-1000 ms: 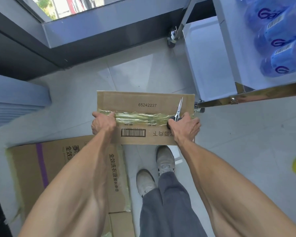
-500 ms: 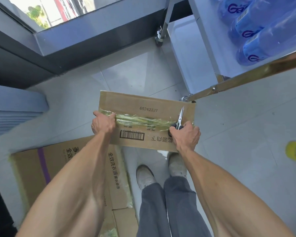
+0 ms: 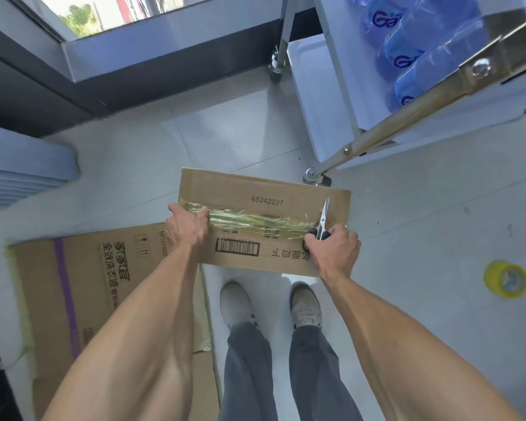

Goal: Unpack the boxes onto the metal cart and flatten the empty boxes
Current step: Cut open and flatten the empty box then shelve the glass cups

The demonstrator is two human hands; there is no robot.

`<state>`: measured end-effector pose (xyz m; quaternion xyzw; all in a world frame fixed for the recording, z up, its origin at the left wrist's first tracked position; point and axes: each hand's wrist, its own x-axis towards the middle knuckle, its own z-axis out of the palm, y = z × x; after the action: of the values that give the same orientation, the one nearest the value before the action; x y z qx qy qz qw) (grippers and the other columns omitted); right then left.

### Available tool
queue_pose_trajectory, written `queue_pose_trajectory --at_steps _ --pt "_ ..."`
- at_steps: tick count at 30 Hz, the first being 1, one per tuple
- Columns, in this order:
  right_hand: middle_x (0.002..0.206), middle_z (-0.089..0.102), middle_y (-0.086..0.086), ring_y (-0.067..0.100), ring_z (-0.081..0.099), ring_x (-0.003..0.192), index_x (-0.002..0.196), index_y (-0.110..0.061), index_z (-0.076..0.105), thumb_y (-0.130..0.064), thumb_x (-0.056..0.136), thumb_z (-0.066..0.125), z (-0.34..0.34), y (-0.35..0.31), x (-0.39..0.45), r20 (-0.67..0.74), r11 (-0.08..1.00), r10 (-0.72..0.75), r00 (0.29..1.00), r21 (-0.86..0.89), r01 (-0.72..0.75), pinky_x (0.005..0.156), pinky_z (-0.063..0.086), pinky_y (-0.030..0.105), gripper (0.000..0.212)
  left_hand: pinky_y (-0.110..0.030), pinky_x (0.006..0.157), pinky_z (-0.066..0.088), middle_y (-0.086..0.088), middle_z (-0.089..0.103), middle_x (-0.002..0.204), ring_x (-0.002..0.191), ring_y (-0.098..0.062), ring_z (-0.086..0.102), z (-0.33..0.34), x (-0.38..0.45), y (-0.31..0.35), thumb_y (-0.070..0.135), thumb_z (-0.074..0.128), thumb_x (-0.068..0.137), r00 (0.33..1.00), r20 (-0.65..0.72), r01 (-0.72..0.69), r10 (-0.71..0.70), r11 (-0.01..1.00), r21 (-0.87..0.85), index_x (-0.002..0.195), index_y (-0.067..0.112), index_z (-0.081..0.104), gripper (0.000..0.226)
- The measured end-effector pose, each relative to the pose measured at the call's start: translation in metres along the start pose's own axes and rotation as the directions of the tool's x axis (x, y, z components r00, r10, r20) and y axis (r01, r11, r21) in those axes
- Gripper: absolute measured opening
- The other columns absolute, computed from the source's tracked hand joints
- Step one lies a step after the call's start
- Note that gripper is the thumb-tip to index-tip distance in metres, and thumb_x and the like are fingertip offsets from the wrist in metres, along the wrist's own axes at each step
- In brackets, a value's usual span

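Since the earlier frame I see the metal cart [image 3: 413, 120] swing closer. The box [image 3: 264, 192] stays held above the floor, before the feet. Left hand [image 3: 186, 225] grips its taped left end, fingers curled. Right hand [image 3: 333, 249] clasps the scissors [image 3: 323, 220] against the right end.

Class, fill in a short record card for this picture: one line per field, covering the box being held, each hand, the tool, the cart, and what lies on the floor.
Held box: cardboard box, printed 65242227, wrinkled tape along its seam
Left hand: left hand grips the box's left end, over the tape
Right hand: right hand holds the scissors at the box's right end
Scissors: blades closed, tips pointing away from the person
Cart: metal cart, blue bottle packs on its shelf
Floor: flattened boxes at left, yellow tape roll at right
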<state>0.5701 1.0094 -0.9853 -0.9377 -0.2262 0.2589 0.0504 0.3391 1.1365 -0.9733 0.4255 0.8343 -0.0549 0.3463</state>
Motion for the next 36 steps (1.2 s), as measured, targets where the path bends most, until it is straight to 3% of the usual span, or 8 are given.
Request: queue_pose_trajectory --at_steps 4,10,15,18,21,29,33,36 --pt "0.096 0.059 0.009 0.028 0.050 0.097 0.089 -0.012 0.060 -0.046 0.071 0.064 -0.013 0.013 0.004 0.017 0.998 -0.067 0.998 -0.001 0.067 0.086 0.042 0.035 0.038 -0.043 0.090 0.038 -0.029 0.059 0.118 0.113 -0.041 0.055 0.010 -0.029 -0.022 0.037 0.062 0.095 0.999 -0.016 0.039 -0.040 0.998 -0.046 0.131 -0.002 0.039 0.058" --pt "0.097 0.058 0.010 0.030 0.048 0.097 0.090 -0.010 0.058 -0.043 0.072 0.065 -0.013 0.021 0.010 0.060 0.976 -0.207 0.976 -0.058 0.210 0.093 0.042 0.040 0.038 -0.048 0.100 0.036 -0.029 0.061 0.117 0.115 -0.043 0.056 0.036 -0.066 -0.066 0.040 0.061 0.096 0.987 -0.042 0.147 -0.154 0.981 -0.125 0.128 -0.004 0.040 0.058" --pt "0.100 0.056 0.008 0.027 0.045 0.098 0.090 -0.014 0.056 -0.046 0.071 0.064 0.004 0.036 0.012 0.161 0.961 -0.242 0.957 -0.093 0.259 0.091 0.040 0.035 0.038 -0.041 0.085 0.037 -0.029 0.061 0.117 0.111 -0.042 0.058 0.061 -0.082 -0.092 0.036 0.060 0.097 0.967 -0.041 0.243 -0.251 0.958 -0.150 0.130 -0.006 0.040 0.057" --pt "0.100 0.056 0.007 0.027 0.046 0.098 0.091 -0.015 0.056 -0.048 0.071 0.062 0.020 0.049 0.011 0.180 0.960 -0.239 0.954 -0.106 0.261 0.086 0.036 0.033 0.040 -0.046 0.093 0.042 -0.029 0.061 0.118 0.111 -0.042 0.058 0.077 -0.079 -0.107 0.039 0.061 0.096 0.962 -0.044 0.259 -0.268 0.955 -0.146 0.130 -0.005 0.041 0.059" --pt "0.102 0.057 0.008 0.027 0.047 0.098 0.095 -0.014 0.058 -0.050 0.071 0.060 0.036 0.065 0.007 0.208 0.963 -0.213 0.955 -0.122 0.241 0.082 0.033 0.031 0.043 -0.047 0.092 0.044 -0.031 0.060 0.121 0.113 -0.044 0.058 0.091 -0.075 -0.122 0.042 0.061 0.095 0.965 -0.044 0.254 -0.260 0.961 -0.112 0.134 -0.002 0.041 0.062" --pt "0.114 0.049 0.013 0.030 0.044 0.108 0.107 -0.010 0.059 -0.046 0.075 0.063 0.062 0.082 -0.004 0.168 0.959 -0.177 0.970 -0.190 0.208 0.091 0.044 0.038 0.049 -0.043 0.084 0.042 -0.027 0.064 0.112 0.104 -0.040 0.060 0.121 -0.060 -0.144 0.042 0.059 0.096 0.970 -0.035 0.234 -0.239 0.967 -0.102 0.134 0.000 0.038 0.060" --pt "0.138 0.036 0.028 0.040 0.034 0.129 0.121 -0.001 0.054 -0.025 0.079 0.063 0.078 0.075 -0.016 0.114 0.953 -0.144 0.983 -0.251 0.169 0.101 0.043 0.039 0.049 -0.043 0.087 0.039 -0.025 0.064 0.113 0.106 -0.040 0.061 0.125 -0.059 -0.146 0.045 0.052 0.099 0.976 -0.057 0.210 -0.210 0.978 -0.018 0.134 0.001 0.035 0.059" --pt "0.151 0.022 0.034 0.043 0.024 0.142 0.132 0.000 0.045 -0.009 0.087 0.061 0.091 0.061 -0.038 0.065 0.930 -0.145 0.987 -0.331 0.158 0.107 0.041 0.040 0.049 -0.045 0.090 0.040 -0.027 0.051 0.132 0.114 -0.042 0.055 0.132 -0.058 -0.142 0.046 0.046 0.100 0.977 -0.086 0.201 -0.197 0.979 0.043 0.144 -0.006 0.026 0.071"
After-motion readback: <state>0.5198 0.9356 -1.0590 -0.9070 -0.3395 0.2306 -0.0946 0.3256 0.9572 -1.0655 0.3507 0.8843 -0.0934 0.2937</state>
